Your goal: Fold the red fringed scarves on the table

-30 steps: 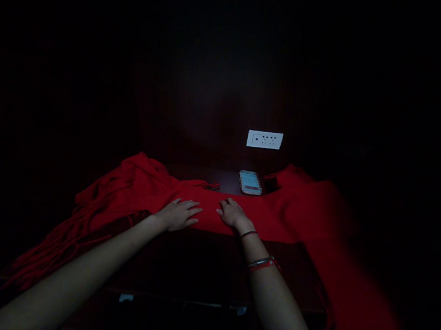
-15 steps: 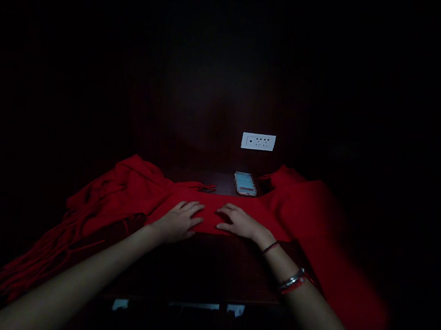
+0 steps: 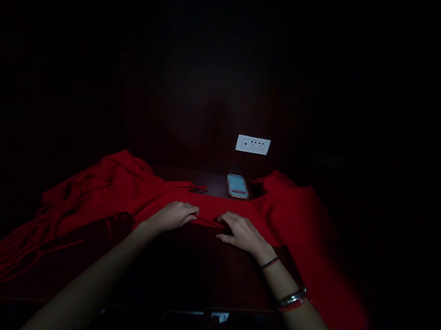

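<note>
A red fringed cloth [image 3: 213, 207] lies across the dark table, narrow in the middle and bunched up at both sides. Its long fringe hangs toward the lower left. On the near edge of the narrow part, my left hand [image 3: 174, 215] pinches the cloth between thumb and fingers. To the right, my right hand [image 3: 240, 232] rests at the same edge, its fingers bent over the cloth and its thumb apart below them. Bands circle my right wrist and forearm.
Behind the cloth lies a phone-like flat object [image 3: 238, 186], its surface blurred out. A white socket plate [image 3: 253, 145] is on the dark wall. The table's front edge [image 3: 221, 307] runs below my hands, with pale items under it. The surroundings are very dark.
The fingers of my left hand have gone from spread flat to closed on the cloth's near edge. That edge now sits slightly higher and the strip looks narrower. The view has shifted a little.
</note>
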The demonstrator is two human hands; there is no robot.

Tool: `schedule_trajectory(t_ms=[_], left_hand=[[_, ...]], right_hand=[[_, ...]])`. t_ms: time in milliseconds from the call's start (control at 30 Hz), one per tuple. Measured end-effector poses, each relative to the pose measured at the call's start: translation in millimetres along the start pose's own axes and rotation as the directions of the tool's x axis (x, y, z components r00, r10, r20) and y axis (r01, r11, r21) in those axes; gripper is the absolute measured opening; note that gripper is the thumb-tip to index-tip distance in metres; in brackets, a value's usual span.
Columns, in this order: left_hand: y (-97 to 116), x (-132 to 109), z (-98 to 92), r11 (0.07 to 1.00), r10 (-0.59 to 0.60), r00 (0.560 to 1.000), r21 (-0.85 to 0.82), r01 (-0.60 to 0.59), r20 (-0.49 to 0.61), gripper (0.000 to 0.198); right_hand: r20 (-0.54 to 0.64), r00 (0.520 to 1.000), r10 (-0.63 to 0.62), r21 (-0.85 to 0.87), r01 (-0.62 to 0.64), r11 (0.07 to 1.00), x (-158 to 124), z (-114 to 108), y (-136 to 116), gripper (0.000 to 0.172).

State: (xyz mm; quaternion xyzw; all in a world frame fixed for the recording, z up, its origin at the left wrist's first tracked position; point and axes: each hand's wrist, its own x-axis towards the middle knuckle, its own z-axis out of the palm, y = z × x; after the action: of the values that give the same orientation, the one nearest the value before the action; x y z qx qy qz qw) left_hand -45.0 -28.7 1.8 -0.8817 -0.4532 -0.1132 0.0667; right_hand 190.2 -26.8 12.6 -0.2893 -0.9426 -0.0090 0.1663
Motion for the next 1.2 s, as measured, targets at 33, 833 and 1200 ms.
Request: schedule_trajectory(t_ms=[33,833,1200], left_hand=[[-1,0,2.2,1.0,-0.007,1.0,0.004,0.007,-0.009,0.022],[-6,23,7.9,0.998,-0.049,0.996,0.024,0.051,-0.069,0.034],[-66,72,-6.4,0.906,-0.389,0.859,-0.031,0.423,0.332,0.025]], right_hand=[[-0.01,1.0,-0.006,-0.031,0.005,1.0,0,1,0,0.027],[-0.035,0.998,0.055,-0.404,-0.065,0.912,0,10,-13,0.018],[0.139,0.988,0.061,-0.397,0.0,0.918,16,19,-30,0.017]])
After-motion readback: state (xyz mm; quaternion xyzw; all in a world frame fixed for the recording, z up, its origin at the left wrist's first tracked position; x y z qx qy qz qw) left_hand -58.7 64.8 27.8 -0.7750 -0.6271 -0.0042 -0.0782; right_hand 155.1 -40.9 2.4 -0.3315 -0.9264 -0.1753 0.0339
